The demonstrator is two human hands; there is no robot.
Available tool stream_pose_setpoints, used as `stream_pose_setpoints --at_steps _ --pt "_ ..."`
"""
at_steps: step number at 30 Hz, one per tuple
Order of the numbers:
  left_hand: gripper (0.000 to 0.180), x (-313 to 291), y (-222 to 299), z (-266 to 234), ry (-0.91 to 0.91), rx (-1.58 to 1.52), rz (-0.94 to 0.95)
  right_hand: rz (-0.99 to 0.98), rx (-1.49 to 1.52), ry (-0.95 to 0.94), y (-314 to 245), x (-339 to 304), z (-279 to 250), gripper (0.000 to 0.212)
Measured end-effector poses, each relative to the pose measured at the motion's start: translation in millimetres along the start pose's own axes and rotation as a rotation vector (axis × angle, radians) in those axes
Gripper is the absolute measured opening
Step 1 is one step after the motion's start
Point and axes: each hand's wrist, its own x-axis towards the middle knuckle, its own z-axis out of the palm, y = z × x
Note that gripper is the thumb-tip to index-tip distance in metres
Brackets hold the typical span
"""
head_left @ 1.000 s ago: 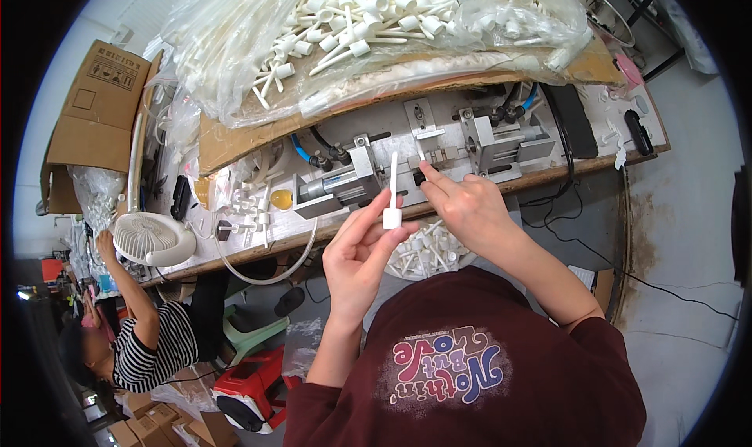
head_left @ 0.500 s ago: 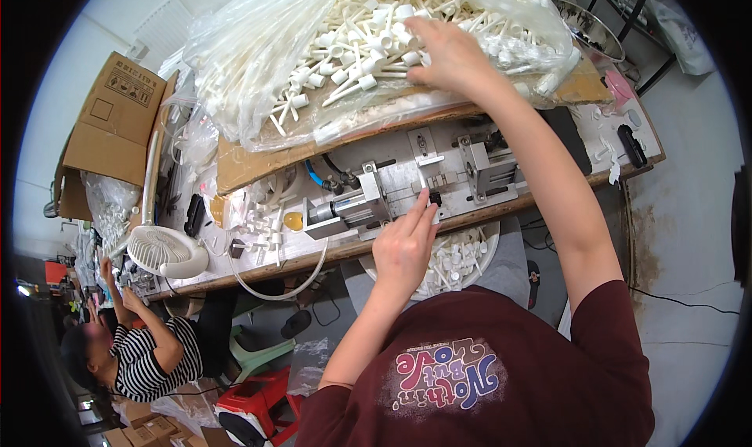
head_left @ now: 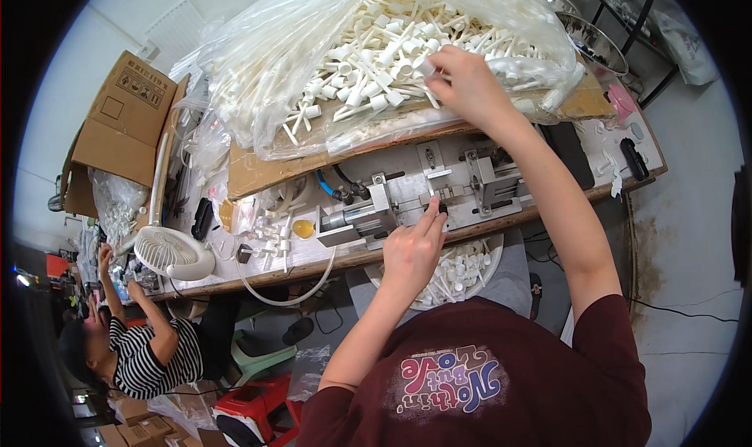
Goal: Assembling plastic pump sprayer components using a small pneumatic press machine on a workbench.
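At the edge of a heap of white plastic scoops (head_left: 366,79), my right hand (head_left: 470,88) is closed in a pinch on a single white scoop (head_left: 425,68), cup end showing between thumb and fingers. My left hand (head_left: 411,257) reaches over the table's front edge, fingers stretched out. Its fingertips rest by a small black part on the metal clamping fixture (head_left: 445,193). A white scoop-like piece (head_left: 430,184) stands in the middle of the fixture, just ahead of those fingertips. The heap spills from a large clear plastic bag (head_left: 251,86).
Cardboard (head_left: 270,165) lies under the bag, above the fixture. A white basin (head_left: 500,251) of scoops sits below the table edge at my lap. To the left are a white fan (head_left: 168,253), a cardboard box (head_left: 125,122) and a co-worker in a striped shirt (head_left: 160,353).
My right hand has closed from a spread reach over the heap into a pinch on a scoop and drawn slightly nearer. The left hand stays at the fixture. The whole view has shifted slightly.
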Motion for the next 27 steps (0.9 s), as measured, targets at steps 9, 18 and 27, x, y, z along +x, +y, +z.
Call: stream_pose_setpoints --at_steps 9,18,27 --pt "0.03 -0.1 -3.2 2.9 0.006 -0.069 -0.002 0.487 0.936 0.191 16.4 11.5 -59.1 0.042" --pt "0.057 11.4 11.3 -37.4 0.027 -1.323 -0.42 0.568 1.492 -0.125 -50.7 -72.5 -72.2 0.045" --pt "0.035 -0.8 15.2 -71.0 -0.084 -1.132 -0.263 0.882 1.448 -0.113 -53.6 -134.2 -55.4 0.041"
